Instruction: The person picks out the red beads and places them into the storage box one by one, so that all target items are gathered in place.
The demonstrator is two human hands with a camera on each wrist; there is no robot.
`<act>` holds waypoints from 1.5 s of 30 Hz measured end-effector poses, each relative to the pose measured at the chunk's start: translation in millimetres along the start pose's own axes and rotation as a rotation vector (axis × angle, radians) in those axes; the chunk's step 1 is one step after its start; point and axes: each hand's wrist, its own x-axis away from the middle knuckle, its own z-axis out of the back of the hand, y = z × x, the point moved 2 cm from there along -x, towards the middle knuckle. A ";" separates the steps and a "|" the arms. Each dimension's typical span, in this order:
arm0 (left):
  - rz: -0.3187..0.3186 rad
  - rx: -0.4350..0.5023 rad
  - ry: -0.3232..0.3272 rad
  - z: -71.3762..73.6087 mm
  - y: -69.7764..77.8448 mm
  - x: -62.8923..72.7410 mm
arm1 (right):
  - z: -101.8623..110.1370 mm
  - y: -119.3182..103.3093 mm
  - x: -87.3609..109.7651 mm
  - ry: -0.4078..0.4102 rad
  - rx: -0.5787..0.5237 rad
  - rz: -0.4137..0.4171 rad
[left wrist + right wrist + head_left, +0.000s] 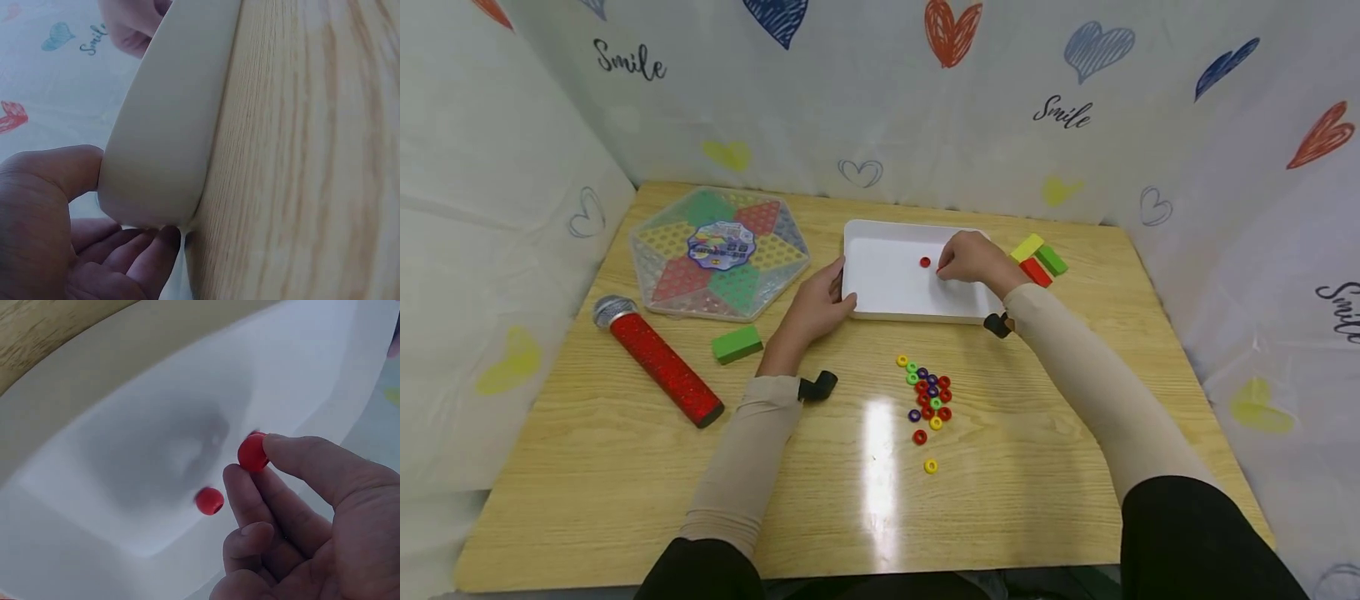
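Note:
A white tray (887, 279) lies on the table. My left hand (817, 307) grips its near left corner; in the left wrist view the thumb lies against the tray wall (165, 112) and the fingers curl at the corner. Over the tray's right half, my right hand (972, 260) pinches a red bead (252, 453) between thumb and fingertips. Another red bead (925, 262) rests on the tray floor, just left of that hand. Nearer the table's front, a loose cluster of red, yellow, green and purple ring beads (945, 396) lies on the wood.
A hexagonal clear case (703, 287) with coloured triangles stands at back left. A red glittery microphone (662, 362) and a green block (737, 344) lie in front of it. Yellow, red and green blocks (1051, 260) sit right of the tray. Printed cloth hangs around the table.

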 end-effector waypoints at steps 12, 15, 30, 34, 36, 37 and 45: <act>-0.001 -0.038 0.001 1.2 2.7 0.4 | -1.8 6.4 -12.3 -0.042 0.022 -0.081; 0.001 -0.037 0.008 1.0 3.1 1.6 | -3.6 5.9 -13.6 -0.052 0.027 -0.088; -0.001 -0.038 -0.004 1.5 2.9 1.7 | 5.6 -2.4 1.1 -0.041 0.047 -0.148; 0.002 -0.036 -0.010 0.5 4.9 0.9 | 10.0 -4.5 17.0 0.005 0.041 -0.089; 0.001 -0.039 -0.012 0.2 5.6 0.3 | 9.3 -4.4 27.1 0.027 0.031 -0.044; 0.001 -0.041 -0.012 0.3 5.9 0.0 | 8.3 -4.7 32.9 0.038 0.026 -0.020; 0.011 -0.045 0.003 -0.5 4.5 0.2 | -13.0 -6.9 81.7 0.064 -0.009 0.112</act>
